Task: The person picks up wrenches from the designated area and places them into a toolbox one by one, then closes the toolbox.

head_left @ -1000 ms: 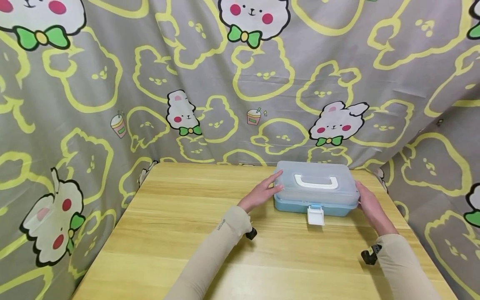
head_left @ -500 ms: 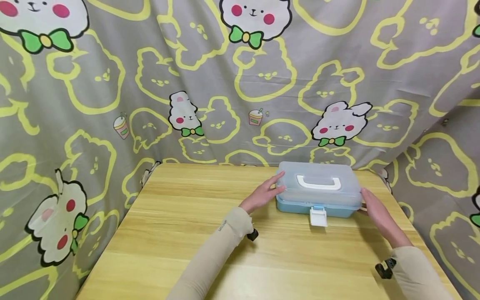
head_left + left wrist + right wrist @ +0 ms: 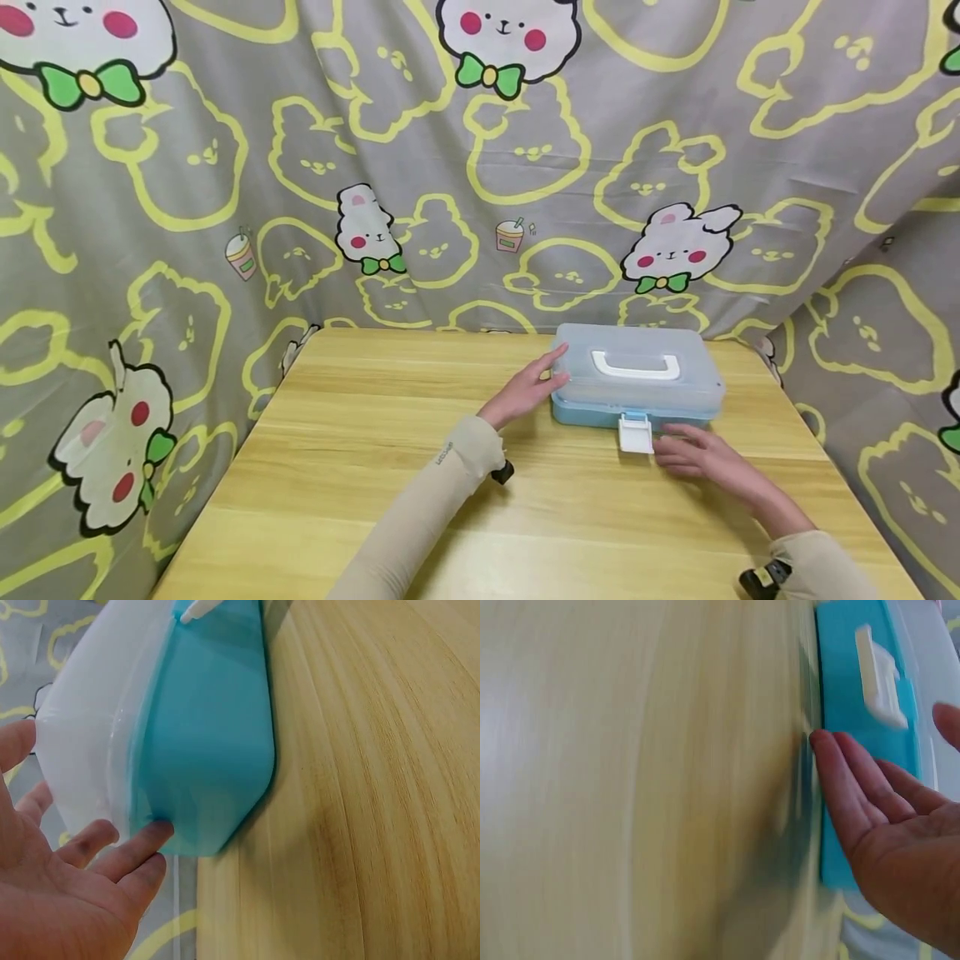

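A storage box (image 3: 637, 392) with a blue base and a frosted clear lid sits near the back right of the table. Its white carry handle (image 3: 636, 367) lies on the lid, and a white latch (image 3: 635, 433) sticks out, swung open, at the front. My left hand (image 3: 525, 390) rests its spread fingers against the box's left end; in the left wrist view, fingertips (image 3: 161, 829) meet the blue base. In front of the box, my right hand (image 3: 705, 458) has its fingers extended just right of the latch, as the right wrist view also shows.
The wooden table (image 3: 360, 467) reaches back to a grey curtain (image 3: 420, 150) printed with yellow outlines and white cartoon animals. More curtain hangs at both sides. Dark wrist-worn cameras sit at both cuffs.
My right hand has left the right end of the box and come round to the front, near the latch. The left hand stays at the left end.
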Demonstrator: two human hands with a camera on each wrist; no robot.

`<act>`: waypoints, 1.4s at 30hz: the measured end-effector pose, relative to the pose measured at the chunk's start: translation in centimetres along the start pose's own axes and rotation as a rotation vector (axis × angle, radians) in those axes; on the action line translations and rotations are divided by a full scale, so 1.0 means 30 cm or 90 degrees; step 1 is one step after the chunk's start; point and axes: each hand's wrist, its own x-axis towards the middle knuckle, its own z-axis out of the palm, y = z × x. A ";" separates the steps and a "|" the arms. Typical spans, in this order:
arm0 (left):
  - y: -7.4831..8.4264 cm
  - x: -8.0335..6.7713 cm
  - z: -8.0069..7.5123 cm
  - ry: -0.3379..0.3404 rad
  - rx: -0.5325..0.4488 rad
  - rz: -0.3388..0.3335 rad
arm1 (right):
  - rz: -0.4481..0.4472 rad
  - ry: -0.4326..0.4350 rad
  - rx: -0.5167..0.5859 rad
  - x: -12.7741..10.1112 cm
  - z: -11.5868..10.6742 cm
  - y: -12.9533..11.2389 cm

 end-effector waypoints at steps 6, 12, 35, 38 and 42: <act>0.000 -0.001 0.001 0.003 0.007 0.001 | -0.023 0.006 0.027 0.031 0.065 0.009; 0.001 -0.005 0.010 0.006 0.017 -0.007 | -0.023 0.084 -0.043 0.045 0.082 0.031; -0.009 -0.005 0.015 0.019 0.046 0.000 | -0.086 0.117 -0.011 0.037 0.085 -0.040; -0.009 -0.005 0.014 0.018 0.047 0.002 | -0.082 0.136 -0.019 0.036 0.089 -0.053; -0.011 -0.003 0.013 0.017 0.052 0.002 | -0.077 0.177 -0.071 0.034 0.104 -0.059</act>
